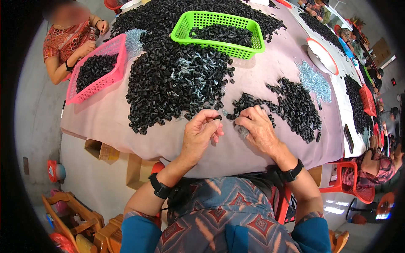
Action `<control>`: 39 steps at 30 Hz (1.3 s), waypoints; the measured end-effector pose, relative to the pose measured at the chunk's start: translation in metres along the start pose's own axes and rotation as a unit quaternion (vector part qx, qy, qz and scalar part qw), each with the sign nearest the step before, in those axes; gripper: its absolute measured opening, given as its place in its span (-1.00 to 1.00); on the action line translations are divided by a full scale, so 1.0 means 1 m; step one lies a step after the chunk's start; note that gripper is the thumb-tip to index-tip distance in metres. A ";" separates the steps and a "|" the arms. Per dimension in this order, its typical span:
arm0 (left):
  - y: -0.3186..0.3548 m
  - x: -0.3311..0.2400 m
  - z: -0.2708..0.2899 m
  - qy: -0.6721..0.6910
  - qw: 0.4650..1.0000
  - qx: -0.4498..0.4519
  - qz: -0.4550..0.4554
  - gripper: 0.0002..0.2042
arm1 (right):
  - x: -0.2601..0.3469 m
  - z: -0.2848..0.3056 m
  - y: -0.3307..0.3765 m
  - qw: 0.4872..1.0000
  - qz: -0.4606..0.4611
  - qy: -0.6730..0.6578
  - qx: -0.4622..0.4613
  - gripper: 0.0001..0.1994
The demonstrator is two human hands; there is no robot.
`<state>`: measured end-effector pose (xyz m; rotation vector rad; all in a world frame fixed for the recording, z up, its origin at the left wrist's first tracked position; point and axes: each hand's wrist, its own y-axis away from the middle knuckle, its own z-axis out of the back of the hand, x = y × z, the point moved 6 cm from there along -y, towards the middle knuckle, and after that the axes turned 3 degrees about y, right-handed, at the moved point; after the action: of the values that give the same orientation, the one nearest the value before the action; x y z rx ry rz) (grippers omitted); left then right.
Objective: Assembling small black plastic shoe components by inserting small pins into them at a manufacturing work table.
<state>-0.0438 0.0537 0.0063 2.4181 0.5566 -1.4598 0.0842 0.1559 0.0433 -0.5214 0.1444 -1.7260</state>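
My left hand [199,134] pinches a small black plastic piece [217,118] between thumb and forefinger, its other fingers curled below. Close to its right, my right hand [260,130] is closed with the fingers bent down. A clump of small silvery springs [242,131] shows under those fingers. Beyond both hands spreads a large heap of black plastic pieces [152,92], with loose metal springs [196,76] scattered over it. A smaller pile of black pieces [297,107] lies to the right, partly behind my right hand.
A green basket [219,49] and a pink basket [120,63] hold black pieces on the cloth-covered table [168,141]. More springs [314,82] and a white red-rimmed basin [322,55] are at the right. A person [69,40] sits at the far left; others work at right.
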 end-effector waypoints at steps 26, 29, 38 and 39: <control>0.000 0.000 0.003 -0.013 0.999 -0.028 -0.015 -0.86 | -0.003 -0.005 -0.025 0.998 -0.061 0.020 0.009 -0.66; -0.001 -0.001 0.004 -0.027 0.999 -0.029 -0.008 -0.85 | -0.008 0.000 -0.023 0.995 -0.094 0.045 -0.003 -0.67; -0.002 0.000 0.007 -0.015 0.998 -0.055 -0.025 -0.83 | -0.002 0.001 -0.037 0.995 -0.044 0.073 0.048 -0.69; -0.003 0.001 0.006 -0.019 0.998 -0.051 -0.023 -0.83 | -0.002 0.001 -0.038 0.995 -0.043 0.073 0.048 -0.69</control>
<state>-0.0495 0.0537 0.0025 2.3090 0.6649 -1.4563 0.0504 0.1662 0.0577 -0.3349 0.1429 -1.8463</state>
